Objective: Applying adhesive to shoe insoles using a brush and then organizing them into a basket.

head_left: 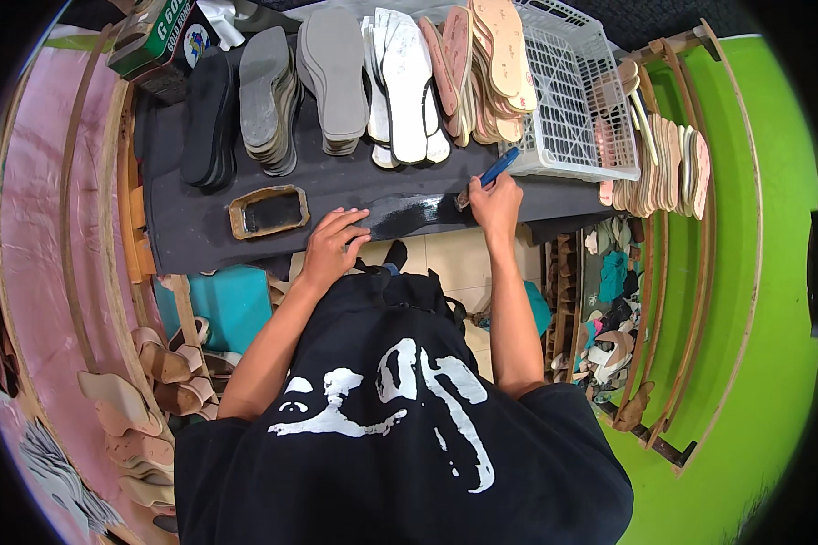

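Observation:
A black shoe sole (404, 216) lies flat on the dark tabletop, its upper face shiny and wet-looking toward the right end. My left hand (333, 243) holds the sole's left end, fingers stretched along it and the thumb at its near side. In my right hand (495, 204) is a blue-handled brush (500, 167), gripped with its tip down at the sole's right end. To the left of my left hand stands a brown, crusted open tub (270, 213) with dark contents.
Stacks of black (211, 118), grey (268, 100), white (406, 91) and beige soles (498, 54) line the far side of the table. A white plastic crate (568, 100) stands at the far right. Wooden racks with shoe parts flank both sides.

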Action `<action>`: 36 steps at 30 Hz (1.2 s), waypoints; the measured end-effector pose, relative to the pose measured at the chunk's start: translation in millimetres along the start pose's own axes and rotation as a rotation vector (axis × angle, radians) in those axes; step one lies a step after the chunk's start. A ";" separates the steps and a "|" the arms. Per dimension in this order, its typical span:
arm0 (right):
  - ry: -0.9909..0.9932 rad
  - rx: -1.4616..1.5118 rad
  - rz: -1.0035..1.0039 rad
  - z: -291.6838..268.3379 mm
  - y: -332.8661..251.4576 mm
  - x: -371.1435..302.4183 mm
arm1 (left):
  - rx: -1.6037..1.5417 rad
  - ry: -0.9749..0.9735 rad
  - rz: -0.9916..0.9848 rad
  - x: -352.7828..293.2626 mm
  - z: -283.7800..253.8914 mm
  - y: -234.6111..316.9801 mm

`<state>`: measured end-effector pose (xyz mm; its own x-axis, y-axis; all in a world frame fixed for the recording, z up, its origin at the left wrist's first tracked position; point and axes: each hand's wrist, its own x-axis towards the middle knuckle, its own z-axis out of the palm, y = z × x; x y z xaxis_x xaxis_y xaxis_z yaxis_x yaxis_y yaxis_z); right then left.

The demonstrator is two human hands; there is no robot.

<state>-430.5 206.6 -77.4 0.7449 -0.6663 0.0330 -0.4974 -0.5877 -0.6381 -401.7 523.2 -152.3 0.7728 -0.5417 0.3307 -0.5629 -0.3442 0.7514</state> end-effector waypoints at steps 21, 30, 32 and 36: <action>0.029 0.278 -0.489 46.7 -14.8 -81.1 | -0.017 -0.033 0.059 3.5 -3.8 -1.8; 0.297 0.152 -0.310 -2.2 32.9 -51.4 | -0.008 -0.068 0.110 14.2 8.6 5.4; 0.226 0.141 -0.445 18.5 24.6 -59.6 | -0.002 -0.086 0.116 18.0 11.5 6.7; 0.049 0.188 -0.581 55.8 -26.8 -90.7 | 0.020 -0.087 0.107 17.4 11.4 1.2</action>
<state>-459.9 308.4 -106.2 0.8470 -0.2839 0.4494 0.0747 -0.7735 -0.6294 -392.3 504.6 -152.2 0.6804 -0.6401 0.3569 -0.6470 -0.2959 0.7027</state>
